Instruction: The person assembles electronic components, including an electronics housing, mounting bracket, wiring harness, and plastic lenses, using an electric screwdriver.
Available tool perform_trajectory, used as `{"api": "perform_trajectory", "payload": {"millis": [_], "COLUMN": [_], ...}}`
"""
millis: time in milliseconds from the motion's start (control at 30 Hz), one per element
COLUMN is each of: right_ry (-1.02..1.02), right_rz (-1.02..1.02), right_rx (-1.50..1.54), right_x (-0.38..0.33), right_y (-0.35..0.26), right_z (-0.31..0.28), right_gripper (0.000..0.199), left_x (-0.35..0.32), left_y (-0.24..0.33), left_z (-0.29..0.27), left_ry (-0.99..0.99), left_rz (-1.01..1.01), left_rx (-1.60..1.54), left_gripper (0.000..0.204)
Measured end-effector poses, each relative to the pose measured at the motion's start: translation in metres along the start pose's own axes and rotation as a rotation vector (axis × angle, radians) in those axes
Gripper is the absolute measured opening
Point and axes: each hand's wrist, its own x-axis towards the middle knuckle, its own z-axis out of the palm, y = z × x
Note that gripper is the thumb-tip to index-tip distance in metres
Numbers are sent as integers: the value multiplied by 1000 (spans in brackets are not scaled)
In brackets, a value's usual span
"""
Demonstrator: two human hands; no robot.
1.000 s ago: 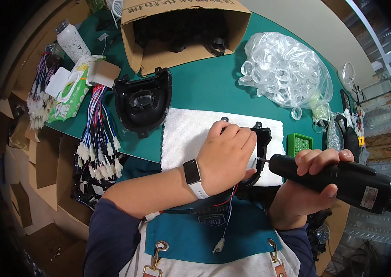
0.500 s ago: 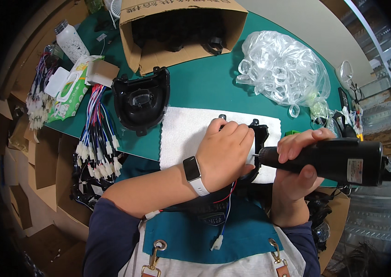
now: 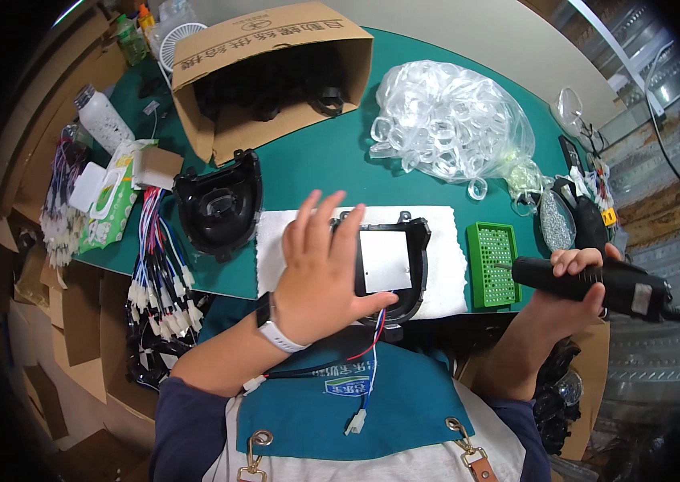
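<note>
Behind the left hand [image 3: 320, 269], cardboard box [image 3: 275, 72] with black housings [image 3: 275, 84].

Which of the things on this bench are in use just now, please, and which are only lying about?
In use: left hand flat on the black housing; right hand holding the electric screwdriver at the green screw tray; white cloth.

Lying about: cardboard box, bag of clear rings, spare housing, wire bundles, bottle.

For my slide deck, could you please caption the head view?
Left hand steadies a black housing while the right hand points an electric screwdriver at a green tray.
</note>
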Motion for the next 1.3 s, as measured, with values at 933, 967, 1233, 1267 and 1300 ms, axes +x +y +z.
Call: {"api": "perform_trajectory", "payload": {"millis": [933, 967, 1233, 1267, 1300], "right_ry": [-452, -449, 181, 267, 351], "right_rz": [317, 320, 73, 95, 119], "right_rx": [126, 124, -351, -301, -250], "right_x": [19, 13, -26, -21, -17], "right_y": [50, 48, 35, 26, 19], "right_z": [-54, -36, 8, 15, 20], "right_gripper": [63, 63, 49, 52, 54], "left_x": [3, 3, 0, -1, -1], "left_y": [-16, -17, -20, -20, -19], "left_z": [16, 17, 15, 15, 15], "left_ry": [-194, -182, -148, -149, -148], "left_rz": [-90, -81, -57, -58, -62], "left_rx": [-368, -367, -364, -374, -383], "left_gripper": [75, 76, 78, 76, 74]}}
